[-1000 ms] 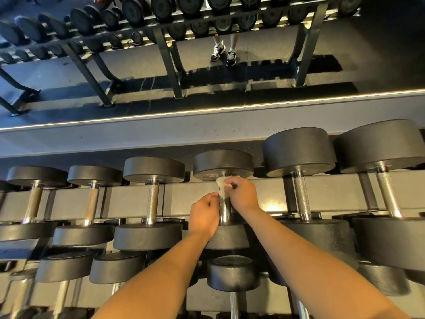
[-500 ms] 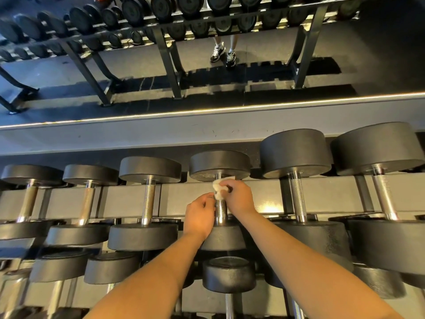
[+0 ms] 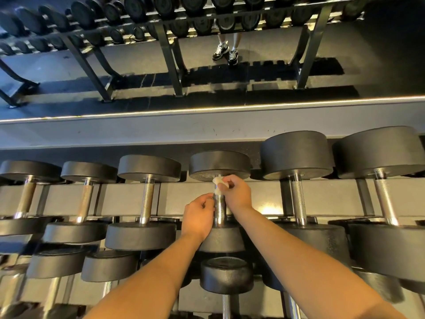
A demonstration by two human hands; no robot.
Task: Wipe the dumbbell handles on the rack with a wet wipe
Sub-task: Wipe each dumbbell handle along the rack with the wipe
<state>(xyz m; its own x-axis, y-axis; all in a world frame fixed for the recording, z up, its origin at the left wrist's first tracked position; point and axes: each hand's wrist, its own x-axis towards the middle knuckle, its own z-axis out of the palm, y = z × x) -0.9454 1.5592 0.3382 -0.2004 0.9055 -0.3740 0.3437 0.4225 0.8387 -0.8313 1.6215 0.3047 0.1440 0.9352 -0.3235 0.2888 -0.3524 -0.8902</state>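
Note:
A row of black dumbbells with chrome handles lies across the top tier of the grey rack [image 3: 179, 199]. My right hand [image 3: 236, 192] grips a white wet wipe [image 3: 218, 185] wrapped round the far end of the middle dumbbell's handle [image 3: 219, 210], just under its far head [image 3: 219, 165]. My left hand [image 3: 199, 217] curls round the same handle lower down on its left side, above the near head [image 3: 222, 240]. Part of the handle is hidden by both hands.
Neighbouring dumbbells stand close on both sides, with handles at left [image 3: 147, 199] and right [image 3: 297, 201]. A lower tier holds more dumbbells [image 3: 226, 275]. Behind the rack a mirror shows another rack [image 3: 170, 49] and a person's shoes [image 3: 224, 52].
My right hand with the wipe has slid slightly up the handle toward the far head. My left hand stays at the same place on the handle.

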